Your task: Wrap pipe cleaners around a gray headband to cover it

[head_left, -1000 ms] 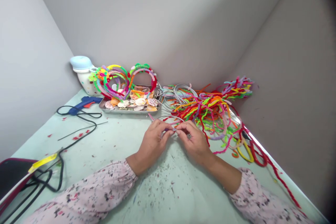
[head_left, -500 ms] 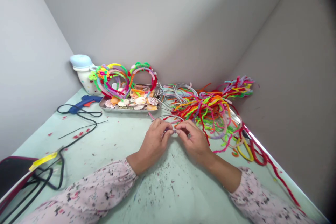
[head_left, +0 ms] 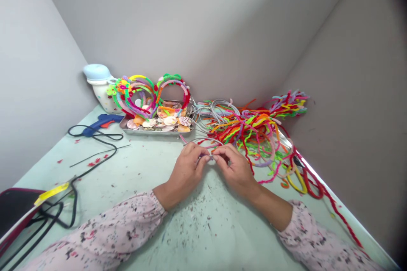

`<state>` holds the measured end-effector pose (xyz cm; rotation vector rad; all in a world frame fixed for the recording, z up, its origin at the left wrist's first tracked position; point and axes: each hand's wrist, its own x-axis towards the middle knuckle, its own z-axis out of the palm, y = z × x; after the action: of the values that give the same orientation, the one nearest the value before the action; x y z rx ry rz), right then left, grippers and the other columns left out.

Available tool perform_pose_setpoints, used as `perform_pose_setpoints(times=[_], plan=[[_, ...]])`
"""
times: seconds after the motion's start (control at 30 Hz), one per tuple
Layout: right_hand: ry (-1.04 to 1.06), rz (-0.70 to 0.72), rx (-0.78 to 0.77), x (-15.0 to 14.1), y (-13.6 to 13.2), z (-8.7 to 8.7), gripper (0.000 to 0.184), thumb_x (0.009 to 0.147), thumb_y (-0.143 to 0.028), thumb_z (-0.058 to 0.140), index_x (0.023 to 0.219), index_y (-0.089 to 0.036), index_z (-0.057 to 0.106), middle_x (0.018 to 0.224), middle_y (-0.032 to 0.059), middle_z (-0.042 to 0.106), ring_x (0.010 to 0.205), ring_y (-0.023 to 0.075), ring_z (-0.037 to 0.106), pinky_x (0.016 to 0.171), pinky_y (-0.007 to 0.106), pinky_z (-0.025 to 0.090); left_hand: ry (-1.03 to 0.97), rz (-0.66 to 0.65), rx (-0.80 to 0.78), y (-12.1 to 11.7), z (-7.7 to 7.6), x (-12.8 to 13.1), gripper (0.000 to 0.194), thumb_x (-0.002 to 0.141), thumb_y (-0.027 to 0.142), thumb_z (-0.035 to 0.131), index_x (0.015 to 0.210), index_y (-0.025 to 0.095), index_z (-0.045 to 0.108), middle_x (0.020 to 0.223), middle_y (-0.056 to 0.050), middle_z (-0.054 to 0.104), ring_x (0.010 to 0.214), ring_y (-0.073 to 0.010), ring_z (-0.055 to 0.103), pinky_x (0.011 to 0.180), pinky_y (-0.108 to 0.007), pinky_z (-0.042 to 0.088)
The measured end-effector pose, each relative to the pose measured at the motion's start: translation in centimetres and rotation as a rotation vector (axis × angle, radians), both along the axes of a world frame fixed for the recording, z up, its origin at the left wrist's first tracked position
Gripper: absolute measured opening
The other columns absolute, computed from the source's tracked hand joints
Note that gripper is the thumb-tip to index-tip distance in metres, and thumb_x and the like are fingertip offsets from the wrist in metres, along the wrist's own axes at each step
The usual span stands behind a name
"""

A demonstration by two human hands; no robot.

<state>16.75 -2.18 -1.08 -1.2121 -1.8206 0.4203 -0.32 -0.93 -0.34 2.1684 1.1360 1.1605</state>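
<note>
In the middle of the table my left hand [head_left: 187,169] and my right hand [head_left: 235,171] face each other, fingertips almost touching. Both are closed in a pinch on a thin grey wire headband [head_left: 208,139], whose arc shows just behind the fingers. A bit of lilac pipe cleaner [head_left: 210,158] shows between the fingertips; the fingers hide most of it. Beyond my right hand lies a heap of coloured pipe cleaners [head_left: 254,129]. Several bare grey hoops [head_left: 224,112] rest at its left side.
At the back, a metal tray [head_left: 155,133] holds shells and pipe-cleaner-wrapped headbands [head_left: 136,93]. To its left are a blue glue gun [head_left: 100,125] with a black cord [head_left: 92,173] and a blue-lidded white container [head_left: 100,87]. Scissors with red and yellow handles [head_left: 297,181] lie at right.
Both hands stay pinched at nearly the same spot, with only tiny finger movement. The whole view shifts very slightly; nothing else on the table has moved.
</note>
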Motion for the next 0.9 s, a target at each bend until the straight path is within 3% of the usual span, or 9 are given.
perform_pose_setpoints(times=[0.5,0.9], plan=[[-0.032,0.028,0.003,0.08,-0.03,-0.11,0.007,0.090,-0.020,0.053,0.090,-0.021,0.061,0.087,0.0013,0.059,0.080,0.0151,0.055,0.072,0.027,0.042,0.110,-0.011,-0.039,0.10,0.18,0.10,0.015,0.091,0.019,0.045,0.085,0.017,0.058,0.085,-0.004,0.055,0.087,-0.0197,0.052,0.080,-0.033,0.041],[-0.012,0.013,0.017,0.09,0.12,-0.24,0.007,0.089,-0.019,0.054,0.090,-0.021,0.061,0.088,0.0006,0.059,0.081,0.0139,0.055,0.071,0.025,0.043,0.043,-0.041,-0.059,0.22,0.10,-0.15,0.017,0.093,0.023,0.044,0.088,0.015,0.059,0.087,-0.005,0.056,0.088,-0.0184,0.052,0.080,-0.031,0.040]])
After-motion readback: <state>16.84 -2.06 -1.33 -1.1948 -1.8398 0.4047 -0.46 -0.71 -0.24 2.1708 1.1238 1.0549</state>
